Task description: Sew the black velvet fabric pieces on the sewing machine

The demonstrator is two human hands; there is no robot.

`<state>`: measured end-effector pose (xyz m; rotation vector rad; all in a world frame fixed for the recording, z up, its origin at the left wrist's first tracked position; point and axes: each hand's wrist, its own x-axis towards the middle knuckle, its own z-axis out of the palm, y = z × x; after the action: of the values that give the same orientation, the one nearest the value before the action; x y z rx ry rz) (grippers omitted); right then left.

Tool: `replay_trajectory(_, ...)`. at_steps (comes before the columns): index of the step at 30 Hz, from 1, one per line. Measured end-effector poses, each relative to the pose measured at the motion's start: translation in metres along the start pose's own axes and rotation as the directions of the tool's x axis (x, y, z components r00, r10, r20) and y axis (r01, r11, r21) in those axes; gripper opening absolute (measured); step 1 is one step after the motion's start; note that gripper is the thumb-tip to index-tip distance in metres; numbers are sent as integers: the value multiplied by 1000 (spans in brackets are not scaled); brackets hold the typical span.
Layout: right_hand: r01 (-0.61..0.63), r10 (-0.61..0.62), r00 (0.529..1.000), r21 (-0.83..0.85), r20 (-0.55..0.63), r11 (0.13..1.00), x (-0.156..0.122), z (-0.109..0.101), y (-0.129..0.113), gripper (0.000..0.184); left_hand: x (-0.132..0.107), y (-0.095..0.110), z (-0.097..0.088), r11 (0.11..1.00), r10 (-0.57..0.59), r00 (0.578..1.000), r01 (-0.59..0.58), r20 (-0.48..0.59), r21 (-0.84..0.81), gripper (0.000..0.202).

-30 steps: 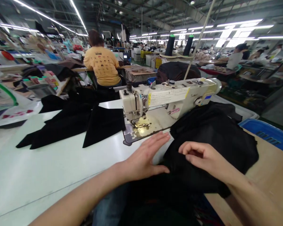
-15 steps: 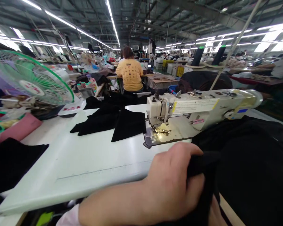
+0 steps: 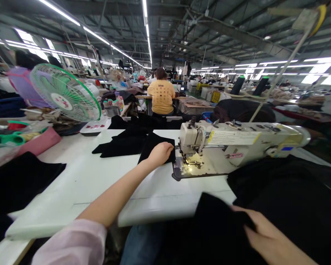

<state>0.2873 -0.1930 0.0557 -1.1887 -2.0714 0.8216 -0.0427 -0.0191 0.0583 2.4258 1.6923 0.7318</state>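
My left hand (image 3: 160,154) reaches across the white table to a cut black fabric piece (image 3: 151,141) left of the sewing machine (image 3: 194,138). Its fingers are pressed together at the piece's right edge, close to the machine head. Low on the right, my right hand (image 3: 260,226) grips a black cloth (image 3: 209,221) that hangs over my lap; part of its fingers is hidden by the cloth. More black pieces (image 3: 124,141) lie overlapped beyond the left hand.
A green fan (image 3: 64,97) stands at the left behind the table (image 3: 99,191). Black cloth (image 3: 22,180) lies at the left edge, and a large black heap (image 3: 298,198) lies at the right. A person in a yellow shirt (image 3: 162,96) sits ahead, back turned.
My left hand has let go of the black cloth by the right hand and moved forward and left to the cut piece. My right hand has come into fuller view, holding the cloth.
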Motion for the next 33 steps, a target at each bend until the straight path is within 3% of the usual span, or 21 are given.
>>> replay_trajectory(3,150,-127,975,-122,181,981,48,33,-20,32,30,-40,26,997,18,1000,-19,13,70,40)
replay_trajectory(7,307,-257,948,-325,187,894,119,79,-12,48,40,-57,46,986,62,993,-76,96,151,43)
replay_trajectory(11,281,-204,958,-511,202,813,173,116,10,60,34,-59,52,967,76,986,-110,151,230,42)
replay_trajectory(14,235,-168,971,-547,169,803,191,138,17,57,31,-62,51,956,71,982,-117,176,269,42)
replay_trajectory(18,195,-134,980,-575,148,795,192,151,19,55,39,-65,54,953,13,983,-67,181,295,42)
replay_trajectory(24,228,-135,971,-607,195,761,172,148,25,65,59,-56,52,946,-127,975,64,183,317,46)
replay_trajectory(29,301,-186,951,-603,247,738,135,141,49,80,51,-59,28,911,-264,947,183,182,370,94)
replay_trajectory(31,330,-229,943,-590,242,737,122,140,61,83,40,-67,19,895,-311,931,218,193,389,85)
replay_trajectory(33,357,-277,934,-581,226,731,113,140,70,85,29,-75,10,897,-308,925,204,224,393,51)
